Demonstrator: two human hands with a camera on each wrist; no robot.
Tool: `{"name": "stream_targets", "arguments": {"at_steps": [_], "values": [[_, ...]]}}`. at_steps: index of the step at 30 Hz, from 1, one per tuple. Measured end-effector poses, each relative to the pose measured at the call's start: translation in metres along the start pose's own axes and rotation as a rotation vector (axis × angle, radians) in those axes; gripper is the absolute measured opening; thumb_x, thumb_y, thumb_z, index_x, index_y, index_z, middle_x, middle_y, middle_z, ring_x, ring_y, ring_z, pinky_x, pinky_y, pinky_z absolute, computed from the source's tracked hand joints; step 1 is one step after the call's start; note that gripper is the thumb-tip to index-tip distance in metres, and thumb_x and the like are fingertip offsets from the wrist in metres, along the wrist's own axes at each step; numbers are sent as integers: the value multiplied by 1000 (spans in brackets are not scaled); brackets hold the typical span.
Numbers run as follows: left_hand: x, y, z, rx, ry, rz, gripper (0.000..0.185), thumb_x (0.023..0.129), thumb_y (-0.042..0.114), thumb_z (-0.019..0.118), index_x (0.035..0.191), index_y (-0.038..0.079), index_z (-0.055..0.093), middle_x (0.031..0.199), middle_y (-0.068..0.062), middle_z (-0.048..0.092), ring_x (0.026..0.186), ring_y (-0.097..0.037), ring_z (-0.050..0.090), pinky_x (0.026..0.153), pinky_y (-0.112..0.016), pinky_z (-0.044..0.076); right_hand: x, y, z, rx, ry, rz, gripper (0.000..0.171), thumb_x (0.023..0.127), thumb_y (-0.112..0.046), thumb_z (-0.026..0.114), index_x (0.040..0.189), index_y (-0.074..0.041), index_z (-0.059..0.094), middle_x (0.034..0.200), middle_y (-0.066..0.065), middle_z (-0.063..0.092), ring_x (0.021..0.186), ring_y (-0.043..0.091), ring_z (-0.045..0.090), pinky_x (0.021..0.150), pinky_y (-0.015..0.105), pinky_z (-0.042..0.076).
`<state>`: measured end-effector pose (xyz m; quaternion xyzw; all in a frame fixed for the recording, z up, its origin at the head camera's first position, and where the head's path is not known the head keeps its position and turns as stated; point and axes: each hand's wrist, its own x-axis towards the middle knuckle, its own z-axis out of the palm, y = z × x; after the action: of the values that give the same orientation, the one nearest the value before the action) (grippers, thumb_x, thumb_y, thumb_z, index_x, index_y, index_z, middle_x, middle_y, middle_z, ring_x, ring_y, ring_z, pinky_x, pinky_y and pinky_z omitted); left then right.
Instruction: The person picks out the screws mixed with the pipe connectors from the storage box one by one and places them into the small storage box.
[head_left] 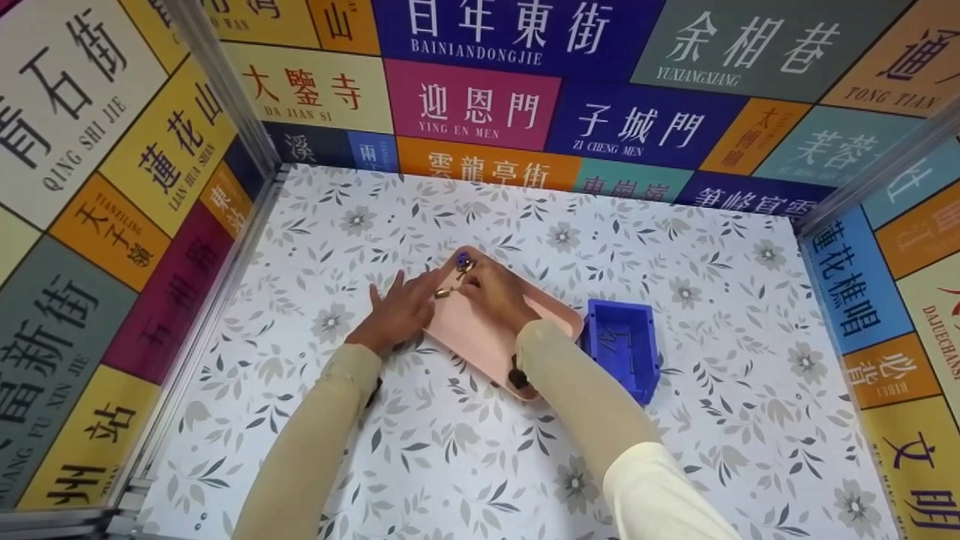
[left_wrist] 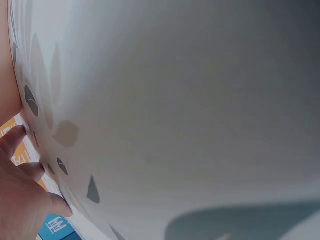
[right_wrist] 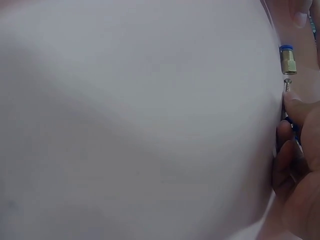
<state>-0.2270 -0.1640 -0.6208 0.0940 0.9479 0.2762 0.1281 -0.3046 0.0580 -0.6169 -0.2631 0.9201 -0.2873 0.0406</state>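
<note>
The left hand lies flat with its fingers spread and straight, pressing on the near-left edge of a pink tray, half on the tray and half on the flowered counter. The right hand rests on the tray just beside it, fingers curled down toward the tray's far corner; in the right wrist view its fingertips pinch a small screw that lies on the pink surface. Just beyond the screw's tip sits a little brass fitting with a blue cap, close to it, though I cannot tell whether the two touch. From the head view a small brass piece lies between the two hands, and a dark blue bit sits at the far corner of the tray, too small to make out clearly. The tray stands at an angle near the middle of the counter. Just to its right, close against its edge, is a blue box with a few thin dark pieces inside. Both forearms wear pale cream sleeves. The left wrist view shows mostly the blurred counter with the fingers laid against it. Walls covered in colourful sign panels with large lettering close in the counter on three sides.
</note>
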Motion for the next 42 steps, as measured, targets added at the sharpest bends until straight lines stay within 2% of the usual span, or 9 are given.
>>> {"name": "stream_targets", "arguments": {"at_steps": [8,13,15,20,27,34,39,42], "values": [[-1,0,-1,-7,-2,2,58,109,49,26,164,42,9,172,4,21,158,-44,-2,113,-80,-12,-3,-3,-3,-28,0,-12,16,96,-12,66,83,-8,73,150,8,56,106,20,63,91,33,52],[0,1,-2,-6,9,22,59,109,51,26,164,44,5,172,4,20,157,-48,-1,111,-82,-12,-3,-3,-7,-16,12,-8,13,98,-13,66,89,-7,73,124,11,65,103,22,61,89,36,52],[2,2,-2,-11,27,40,59,109,53,28,162,49,3,171,5,22,156,-52,1,109,-84,-11,-2,-4,-10,-11,28,-2,11,99,-12,65,92,-7,73,110,10,64,98,23,61,87,36,52],[3,3,-3,-20,49,57,59,108,56,28,159,57,-1,170,9,23,154,-56,3,107,-86,-11,-2,-8,-19,56,55,29,13,99,-12,64,90,-8,73,95,7,56,88,21,58,82,35,52],[3,2,-1,-20,25,36,57,108,56,25,160,54,1,171,4,22,155,-52,0,109,-83,-14,-12,-7,-36,138,139,29,18,99,-14,67,86,-4,73,90,9,56,82,23,56,77,35,50],[0,4,-2,-9,-10,-28,58,108,57,23,163,47,5,172,7,17,159,-42,-6,113,-78,-16,-25,-6,-64,243,203,47,15,98,-14,69,91,-2,74,90,9,56,81,21,59,73,31,50],[0,5,0,-18,-41,-68,58,108,52,24,161,50,2,173,8,14,159,-39,-9,113,-76,-19,-34,-6,-86,277,231,62,13,98,-13,70,92,-3,74,89,7,55,79,17,56,71,27,48],[2,4,0,-13,-32,-54,58,108,51,24,162,49,3,173,8,15,159,-40,-8,113,-77,-18,-40,-5,-100,272,262,65,12,97,-12,71,91,-3,74,88,6,54,77,16,56,69,25,46]]}}
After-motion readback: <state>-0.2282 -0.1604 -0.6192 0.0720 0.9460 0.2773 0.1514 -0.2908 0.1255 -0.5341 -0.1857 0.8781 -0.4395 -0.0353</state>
